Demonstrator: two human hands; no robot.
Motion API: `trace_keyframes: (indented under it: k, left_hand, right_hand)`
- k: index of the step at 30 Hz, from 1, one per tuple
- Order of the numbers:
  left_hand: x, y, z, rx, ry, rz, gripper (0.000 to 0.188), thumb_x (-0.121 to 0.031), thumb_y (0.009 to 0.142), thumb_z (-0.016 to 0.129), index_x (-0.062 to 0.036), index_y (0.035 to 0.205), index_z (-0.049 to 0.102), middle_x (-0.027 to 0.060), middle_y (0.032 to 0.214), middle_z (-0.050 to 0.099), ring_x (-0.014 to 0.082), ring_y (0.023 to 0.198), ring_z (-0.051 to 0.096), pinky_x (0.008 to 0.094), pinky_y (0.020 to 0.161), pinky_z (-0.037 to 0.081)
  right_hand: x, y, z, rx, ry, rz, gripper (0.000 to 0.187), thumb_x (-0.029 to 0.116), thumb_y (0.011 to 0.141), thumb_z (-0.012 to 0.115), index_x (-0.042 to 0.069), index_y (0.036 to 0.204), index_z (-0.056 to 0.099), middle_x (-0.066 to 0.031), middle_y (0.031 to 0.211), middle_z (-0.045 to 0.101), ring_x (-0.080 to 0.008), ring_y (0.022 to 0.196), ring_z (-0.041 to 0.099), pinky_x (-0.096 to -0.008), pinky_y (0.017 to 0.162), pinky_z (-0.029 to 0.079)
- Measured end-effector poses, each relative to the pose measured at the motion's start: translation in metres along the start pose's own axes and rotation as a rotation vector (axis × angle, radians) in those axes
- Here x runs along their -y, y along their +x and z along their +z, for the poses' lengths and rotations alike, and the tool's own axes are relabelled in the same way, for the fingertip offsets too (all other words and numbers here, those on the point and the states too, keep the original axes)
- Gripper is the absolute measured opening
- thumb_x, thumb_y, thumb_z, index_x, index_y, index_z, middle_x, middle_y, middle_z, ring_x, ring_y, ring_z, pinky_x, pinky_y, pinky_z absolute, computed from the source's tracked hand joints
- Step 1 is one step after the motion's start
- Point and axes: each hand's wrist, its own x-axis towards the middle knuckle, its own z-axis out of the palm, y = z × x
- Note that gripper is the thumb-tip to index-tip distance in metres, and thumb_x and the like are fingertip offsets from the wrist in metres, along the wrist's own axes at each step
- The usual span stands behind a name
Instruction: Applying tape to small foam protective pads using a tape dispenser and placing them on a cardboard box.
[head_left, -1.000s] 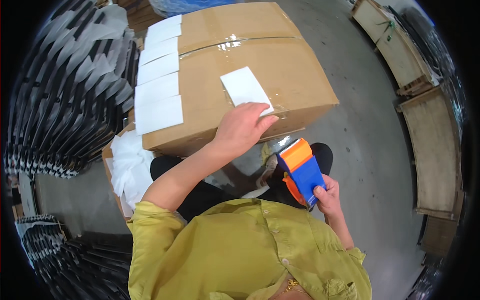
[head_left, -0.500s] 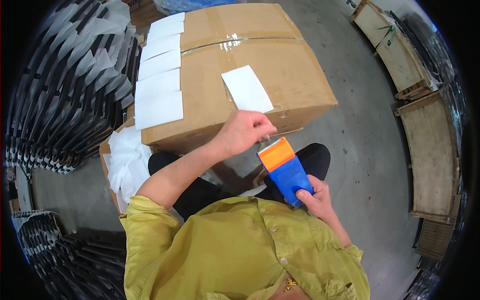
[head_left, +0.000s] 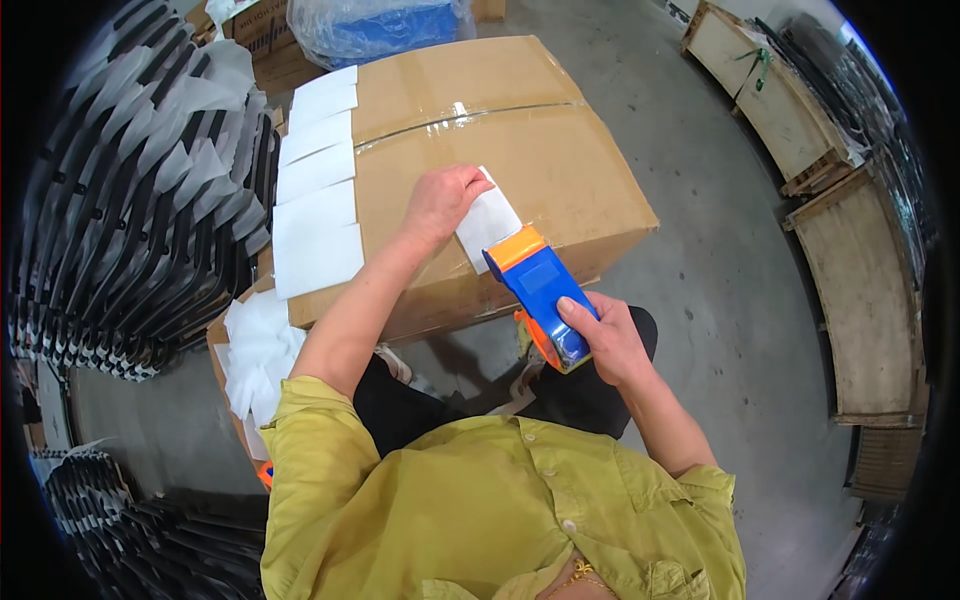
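R hand (head_left: 612,340) wrapped round blue-&-orange plastic tape dispenser (head_left: 545,288), its head at near end of white rect. sheet (head_left: 487,226) atop brown cardboard box (head_left: 575,165). L hand (head_left: 440,207) at sheet's far end, fingertips bunched; can't tell if pinching. Beyond box: blue obj. (head_left: 400,30) in clear plastic wrap.

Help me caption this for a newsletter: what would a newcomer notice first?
Probably the blue-and-orange tape dispenser in the bare right hand, its orange end at a rectangular white sheet on the brown cardboard box. Next, far left, densely packed curved black frames draped with white wrapping.
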Motion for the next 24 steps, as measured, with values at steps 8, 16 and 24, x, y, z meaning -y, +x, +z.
trace_keyframes:
  k: [8,16,24]
  left_hand:
    - [0.015,-0.008,0.015,-0.444,0.679,0.098,0.024,-0.027,0.077,0.058,-0.0088,0.094,0.060,0.0080,0.087,0.060,0.0222,0.094,0.053,0.0368,0.079,0.042]
    - [-0.028,-0.135,-0.025,0.127,-0.824,-0.822,0.048,-0.040,0.090,0.039,0.0042,0.095,0.056,0.0135,0.078,0.061,0.0155,0.070,0.059,0.0269,0.063,0.047]
    - [-0.045,-0.130,0.030,0.108,-1.640,-0.998,0.041,-0.039,0.085,0.050,-0.0096,0.113,0.050,0.0028,0.109,0.056,0.0160,0.098,0.054,0.0335,0.081,0.045]
  right_hand:
    - [-0.014,0.027,-0.004,0.028,0.081,0.094,0.036,0.030,0.082,0.057,-0.006,0.085,0.058,-0.0080,0.068,0.059,-0.0113,0.055,0.054,-0.0229,0.050,0.043]
    - [-0.002,0.013,-0.014,0.045,0.053,0.128,0.037,0.030,0.082,0.057,-0.005,0.093,0.059,-0.0094,0.076,0.061,-0.0115,0.060,0.056,-0.0227,0.055,0.045]
    - [-0.013,-0.020,-0.006,0.129,-0.105,0.139,0.036,0.030,0.082,0.058,-0.004,0.093,0.059,-0.0054,0.071,0.061,-0.0103,0.061,0.056,-0.0223,0.056,0.045]
